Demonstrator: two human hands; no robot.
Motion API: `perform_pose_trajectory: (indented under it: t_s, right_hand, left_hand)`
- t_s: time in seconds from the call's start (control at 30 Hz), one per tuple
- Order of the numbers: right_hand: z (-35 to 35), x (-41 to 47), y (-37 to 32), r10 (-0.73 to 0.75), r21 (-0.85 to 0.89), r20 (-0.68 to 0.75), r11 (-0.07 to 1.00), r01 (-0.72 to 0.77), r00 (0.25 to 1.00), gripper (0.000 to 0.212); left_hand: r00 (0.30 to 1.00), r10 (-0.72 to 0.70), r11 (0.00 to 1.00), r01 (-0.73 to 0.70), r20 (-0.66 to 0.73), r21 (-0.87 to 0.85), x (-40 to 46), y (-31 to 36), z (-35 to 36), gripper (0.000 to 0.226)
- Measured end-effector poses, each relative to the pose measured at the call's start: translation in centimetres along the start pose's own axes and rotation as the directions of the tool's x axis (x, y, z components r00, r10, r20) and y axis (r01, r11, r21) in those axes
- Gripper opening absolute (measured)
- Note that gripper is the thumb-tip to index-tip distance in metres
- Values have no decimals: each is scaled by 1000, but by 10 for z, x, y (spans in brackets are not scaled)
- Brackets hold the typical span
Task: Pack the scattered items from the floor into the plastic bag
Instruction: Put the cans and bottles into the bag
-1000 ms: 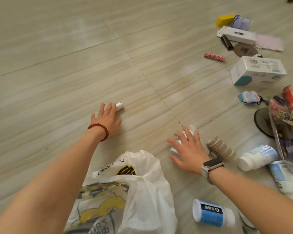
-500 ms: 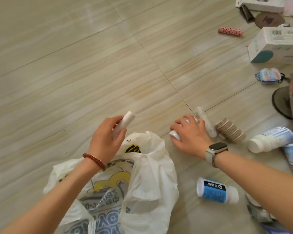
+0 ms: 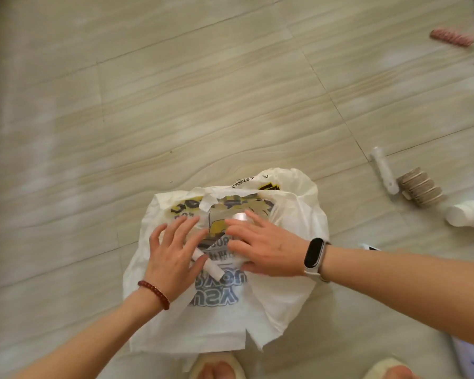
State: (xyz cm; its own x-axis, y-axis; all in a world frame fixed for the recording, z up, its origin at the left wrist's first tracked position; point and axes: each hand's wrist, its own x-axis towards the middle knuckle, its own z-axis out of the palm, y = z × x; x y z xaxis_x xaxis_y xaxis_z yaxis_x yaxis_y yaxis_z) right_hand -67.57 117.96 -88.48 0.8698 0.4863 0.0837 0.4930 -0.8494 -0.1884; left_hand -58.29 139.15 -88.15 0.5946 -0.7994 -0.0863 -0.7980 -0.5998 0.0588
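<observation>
A pale, wood-grained tile floor [image 3: 175,105] fills most of the view, blurred toward the left edge. Low in the centre lies a white plastic bag [image 3: 293,291] printed with yellow and grey graphics and lettering, its mouth spread open toward the top of the view.

2 bare forearms reach in from the bottom corners, and both hands meet over the bag's opening. The left hand [image 3: 173,253], with a red bead bracelet [image 3: 155,294] at the wrist, has its fingers spread and fairly straight; a small white tube [image 3: 212,269] pokes out from under its thumb side, over the bag. Whether the thumb presses the tube or merely covers it cannot be told. The right hand [image 3: 263,247], wearing a black fitness band [image 3: 314,253] on a pale strap, lies with fingers extended over a shiny, pale object [image 3: 240,216] inside the bag; what that object is, and whether the hand holds it, is too blurred to say.

To the right, on the floor, lie a white stick-shaped item [image 3: 384,170], a stack of round brown discs [image 3: 420,190] just beside it, and a white bottle [image 3: 468,214] cut off by the right edge. A pink patterned tube [image 3: 452,37] lies far up at the top right. Other items at the right edge are mere slivers. The toes of 2 cream slippers [image 3: 216,365] show at the bottom edge.
</observation>
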Motion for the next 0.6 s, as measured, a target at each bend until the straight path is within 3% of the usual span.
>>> perform_pose_trajectory:
  t_s: [0.07,0.17,0.27,0.43,0.53,0.6]
  right_hand:
    - [8,6,6,-13,-142,101,989,28,995,23]
    - [4,8,35,73,-263,157,964,-30,985,31]
    - [-14,10,69,338,-335,199,906,-261,920,41]
    - [-28,-4,92,535,-260,216,838,-480,817,53]
    - [-40,-28,89,542,-130,31,836,-534,840,54]
    - [-48,-57,85,560,-9,-53,828,-561,827,42]
  left_hand:
    - [988,-122,992,118,94,48,2,-8,5,59]
    - [948,-213,977,213,235,26,12,-18,19,73]
    - [898,-238,956,283,369,-72,35,-22,25,72]
    - [899,-282,897,371,335,-241,97,-6,8,67]
    - [935,-304,894,346,180,-285,116,26,-8,58]
    - [971,-234,921,240,57,-306,118,51,-13,49]
